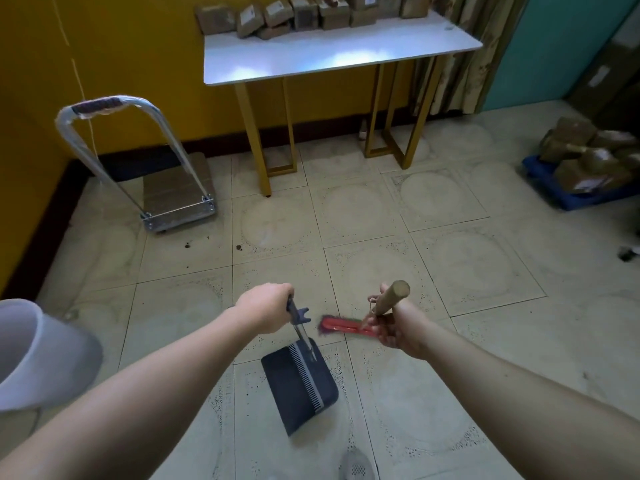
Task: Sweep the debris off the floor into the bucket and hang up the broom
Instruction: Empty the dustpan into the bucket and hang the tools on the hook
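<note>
My left hand (266, 308) grips the top of the upright handle of a dark dustpan (299, 384), whose pan rests on the tiled floor below it. My right hand (398, 327) holds the wooden handle (393, 297) of a broom; its red head (341, 327) sits on the floor just right of the dustpan handle. A white bucket (38, 355) stands at the left edge. Two small dark bits of debris (239, 247) lie on the tiles farther ahead, near the cart.
A folding platform cart (173, 199) stands by the yellow wall at left. A white table (332, 57) with gold legs carries several brown parcels. More parcels lie on a blue tray (568, 199) at right. My shoe (356, 465) shows at the bottom.
</note>
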Demonstrator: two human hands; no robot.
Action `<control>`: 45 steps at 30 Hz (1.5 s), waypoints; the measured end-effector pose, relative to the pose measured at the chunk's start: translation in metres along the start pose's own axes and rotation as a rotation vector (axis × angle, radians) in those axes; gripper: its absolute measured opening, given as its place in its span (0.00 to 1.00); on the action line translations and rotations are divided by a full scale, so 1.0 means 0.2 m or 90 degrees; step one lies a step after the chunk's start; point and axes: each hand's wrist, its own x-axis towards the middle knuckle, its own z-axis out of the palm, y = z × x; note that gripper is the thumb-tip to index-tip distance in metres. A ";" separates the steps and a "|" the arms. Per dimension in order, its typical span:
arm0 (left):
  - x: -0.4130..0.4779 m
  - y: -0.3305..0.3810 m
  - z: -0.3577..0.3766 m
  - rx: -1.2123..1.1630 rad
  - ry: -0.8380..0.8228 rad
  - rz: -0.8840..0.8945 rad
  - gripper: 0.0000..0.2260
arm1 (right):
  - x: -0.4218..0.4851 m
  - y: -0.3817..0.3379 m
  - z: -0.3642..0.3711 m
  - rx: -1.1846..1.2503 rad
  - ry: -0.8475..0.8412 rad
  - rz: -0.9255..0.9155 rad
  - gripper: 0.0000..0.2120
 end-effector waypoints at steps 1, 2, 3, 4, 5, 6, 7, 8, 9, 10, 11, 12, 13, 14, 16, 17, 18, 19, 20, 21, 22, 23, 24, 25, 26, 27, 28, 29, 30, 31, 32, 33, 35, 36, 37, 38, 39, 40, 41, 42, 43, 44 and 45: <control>-0.01 -0.01 -0.01 0.010 0.004 0.000 0.06 | 0.00 0.00 0.01 -0.002 0.002 -0.005 0.13; -0.01 -0.02 -0.02 0.023 0.007 -0.006 0.07 | 0.00 0.00 0.01 0.000 0.005 -0.009 0.14; -0.03 -0.03 -0.03 0.031 0.013 -0.019 0.07 | 0.00 -0.01 0.02 0.001 0.009 -0.010 0.15; -0.04 -0.05 -0.04 0.028 0.017 -0.037 0.08 | 0.00 -0.01 0.02 0.003 0.014 -0.009 0.17; -0.05 -0.07 -0.04 0.010 0.022 -0.058 0.11 | 0.00 -0.02 0.03 0.005 0.018 -0.007 0.18; -0.06 -0.09 -0.04 -0.023 0.028 -0.081 0.16 | 0.00 -0.02 0.03 0.005 0.021 -0.006 0.19; -0.07 -0.13 -0.03 -0.077 0.044 -0.108 0.23 | 0.01 -0.03 0.04 -0.003 0.026 -0.004 0.20; -0.09 -0.17 -0.01 -0.157 0.071 -0.141 0.31 | 0.01 -0.03 0.04 -0.026 0.031 -0.005 0.19; -0.12 -0.21 0.02 -0.256 0.106 -0.174 0.37 | 0.01 -0.03 0.05 -0.061 0.031 -0.010 0.17; -0.14 -0.25 0.05 -0.357 0.140 -0.203 0.41 | 0.01 -0.04 0.06 -0.094 0.026 -0.019 0.16; -0.17 -0.28 0.10 -0.443 0.155 -0.228 0.43 | 0.01 -0.04 0.08 -0.118 0.022 -0.030 0.16; -0.21 -0.30 0.15 -0.508 0.147 -0.251 0.45 | 0.01 -0.04 0.09 -0.128 0.017 -0.043 0.16; -0.23 -0.30 0.21 -0.548 0.122 -0.271 0.45 | 0.01 -0.05 0.11 -0.123 0.019 -0.053 0.17; -0.26 -0.30 0.26 -0.570 0.086 -0.286 0.45 | 0.00 -0.05 0.12 -0.113 0.022 -0.060 0.18; -0.28 -0.25 0.36 -0.586 0.012 -0.300 0.40 | 0.00 -0.05 0.14 -0.106 0.026 -0.070 0.20; -0.27 -0.21 0.39 -0.591 -0.015 -0.295 0.38 | 0.01 -0.05 0.15 -0.113 0.028 -0.074 0.20; -0.25 -0.18 0.42 -0.599 -0.032 -0.285 0.36 | 0.01 -0.05 0.16 -0.117 0.032 -0.078 0.21; -0.22 -0.14 0.43 -0.613 -0.038 -0.272 0.34 | 0.02 -0.04 0.16 -0.119 0.035 -0.080 0.21; -0.18 -0.10 0.43 -0.630 -0.036 -0.260 0.33 | 0.03 -0.04 0.16 -0.118 0.033 -0.084 0.22; -0.14 -0.05 0.43 -0.647 -0.026 -0.249 0.31 | 0.04 -0.04 0.16 -0.112 0.029 -0.089 0.22; -0.10 -0.01 0.43 -0.661 -0.013 -0.238 0.30 | 0.05 -0.04 0.16 -0.103 0.023 -0.092 0.22; -0.05 0.02 0.43 -0.676 0.000 -0.225 0.30 | 0.05 -0.04 0.15 -0.089 0.014 -0.095 0.22; -0.02 0.05 0.44 -0.693 0.008 -0.212 0.29 | 0.06 -0.04 0.14 -0.071 0.004 -0.097 0.22; 0.02 0.07 0.45 -0.706 0.016 -0.198 0.27 | 0.06 -0.03 0.13 -0.053 -0.004 -0.097 0.21; 0.04 0.09 0.46 -0.711 0.020 -0.182 0.25 | 0.06 -0.03 0.13 -0.039 -0.012 -0.098 0.20; 0.07 0.11 0.47 -0.717 0.025 -0.166 0.23 | 0.06 -0.02 0.11 -0.031 -0.021 -0.100 0.19; 0.10 0.12 0.48 -0.724 0.033 -0.149 0.20 | 0.06 -0.01 0.10 -0.025 -0.033 -0.110 0.18; 0.11 0.13 0.49 -0.733 0.048 -0.137 0.18 | 0.05 0.00 0.09 -0.026 -0.052 -0.123 0.17; 0.12 0.13 0.48 -0.740 0.054 -0.133 0.16 | 0.05 0.00 0.08 -0.035 -0.069 -0.134 0.16; 0.13 0.13 0.48 -0.743 0.053 -0.126 0.15 | 0.05 0.01 0.07 -0.059 -0.074 -0.146 0.17; 0.14 0.13 0.48 -0.738 0.050 -0.123 0.15 | 0.05 0.01 0.06 -0.099 -0.076 -0.161 0.18; 0.13 0.13 0.48 -0.733 0.047 -0.118 0.15 | 0.04 0.01 0.06 -0.148 -0.073 -0.179 0.17; 0.10 0.12 0.45 -0.739 0.043 -0.111 0.15 | 0.02 0.00 0.06 -0.229 -0.061 -0.211 0.14; 0.07 0.11 0.42 -0.746 0.043 -0.107 0.16 | 0.00 -0.02 0.06 -0.262 -0.054 -0.228 0.12; 0.05 0.11 0.38 -0.752 0.047 -0.100 0.16 | -0.02 -0.05 0.06 -0.292 -0.046 -0.250 0.10; 0.03 0.11 0.33 -0.756 0.054 -0.093 0.16 | -0.05 -0.08 0.07 -0.319 -0.035 -0.275 0.09; 0.00 0.10 0.27 -0.762 0.063 -0.082 0.16 | -0.09 -0.12 0.07 -0.341 -0.025 -0.301 0.08; -0.03 0.10 0.22 -0.765 0.069 -0.073 0.16 | -0.12 -0.17 0.09 -0.359 -0.014 -0.330 0.09; -0.05 0.10 0.16 -0.765 0.075 -0.059 0.16 | -0.15 -0.21 0.11 -0.374 -0.002 -0.361 0.09; -0.08 0.10 0.10 -0.760 0.080 -0.046 0.17 | -0.19 -0.25 0.13 -0.389 0.012 -0.396 0.08; -0.12 0.10 0.05 -0.756 0.084 -0.033 0.17 | -0.23 -0.29 0.15 -0.402 0.024 -0.429 0.08; -0.15 0.10 -0.01 -0.750 0.092 -0.020 0.17 | -0.27 -0.32 0.18 -0.414 0.033 -0.462 0.08; -0.18 0.11 -0.06 -0.741 0.110 -0.007 0.17 | -0.32 -0.36 0.21 -0.425 0.040 -0.495 0.08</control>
